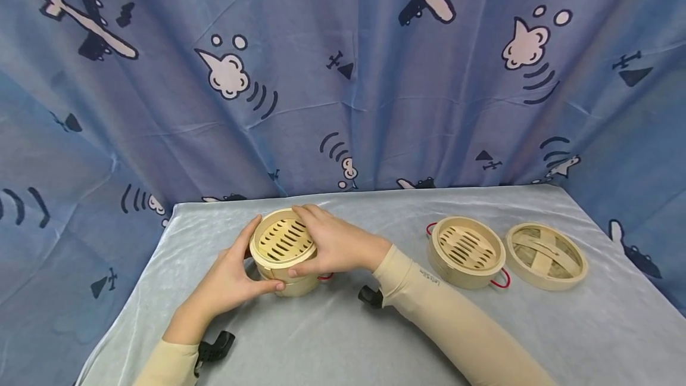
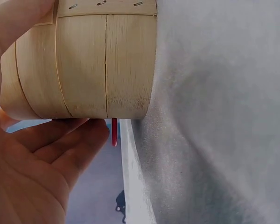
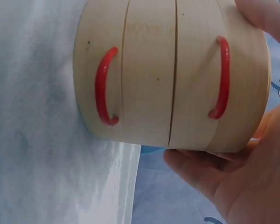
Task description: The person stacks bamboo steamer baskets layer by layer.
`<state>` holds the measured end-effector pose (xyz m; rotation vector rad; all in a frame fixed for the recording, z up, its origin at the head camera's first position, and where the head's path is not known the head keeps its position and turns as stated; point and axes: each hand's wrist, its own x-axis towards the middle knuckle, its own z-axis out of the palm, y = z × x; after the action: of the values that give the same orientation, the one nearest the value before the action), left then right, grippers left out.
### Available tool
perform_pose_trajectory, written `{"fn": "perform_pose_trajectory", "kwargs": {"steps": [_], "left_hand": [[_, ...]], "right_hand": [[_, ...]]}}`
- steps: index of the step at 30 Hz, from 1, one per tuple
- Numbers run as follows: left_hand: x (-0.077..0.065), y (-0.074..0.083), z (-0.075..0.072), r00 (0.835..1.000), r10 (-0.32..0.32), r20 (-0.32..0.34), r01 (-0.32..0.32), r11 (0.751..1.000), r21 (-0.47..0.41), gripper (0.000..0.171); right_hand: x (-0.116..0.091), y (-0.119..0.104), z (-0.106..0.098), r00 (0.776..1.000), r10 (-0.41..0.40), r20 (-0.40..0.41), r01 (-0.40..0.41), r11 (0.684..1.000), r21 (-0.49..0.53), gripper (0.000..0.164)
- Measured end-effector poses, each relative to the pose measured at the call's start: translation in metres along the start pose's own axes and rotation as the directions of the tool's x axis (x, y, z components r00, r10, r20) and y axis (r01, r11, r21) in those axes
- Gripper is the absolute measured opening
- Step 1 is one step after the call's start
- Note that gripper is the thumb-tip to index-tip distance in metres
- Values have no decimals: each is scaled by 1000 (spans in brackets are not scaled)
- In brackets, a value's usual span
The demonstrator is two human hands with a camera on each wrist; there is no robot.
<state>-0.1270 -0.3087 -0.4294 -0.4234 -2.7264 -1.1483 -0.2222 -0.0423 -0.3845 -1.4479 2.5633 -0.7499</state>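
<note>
Two round bamboo steamer baskets stand stacked on the cloth, left of centre in the head view. The upper steamer basket [image 1: 281, 242] shows a slatted floor; below it the lower steamer basket [image 1: 301, 286] is partly hidden. My left hand [image 1: 227, 282] grips the stack's left side, thumb at the front and fingers round the back. From the right, my right hand [image 1: 339, 244] holds the upper basket, thumb in front and fingers at its far rim. Two red handles, one per basket, show on the stack's side in the right wrist view, such as the lower handle [image 3: 102, 87].
To the right stands another slatted steamer basket [image 1: 465, 252] with red handles. Close beside it lies a round woven bamboo lid [image 1: 546, 256] with a strap handle. A pale grey cloth [image 1: 332, 344] covers the table, and a blue patterned curtain [image 1: 300, 118] hangs behind.
</note>
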Motion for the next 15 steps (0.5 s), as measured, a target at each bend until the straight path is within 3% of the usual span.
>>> {"fn": "perform_pose_trajectory", "kwargs": {"steps": [6,15], "left_hand": [[-1,0,1,1000,4,-4,-4,1000,1,138],[-1,0,1,1000,-3,-20,4,999,39,138]], "right_hand": [[-4,3,0,1000,-16,3,16,999,52,126],[-15,8,0,1000,0,-5,0,1000,18,126]]}}
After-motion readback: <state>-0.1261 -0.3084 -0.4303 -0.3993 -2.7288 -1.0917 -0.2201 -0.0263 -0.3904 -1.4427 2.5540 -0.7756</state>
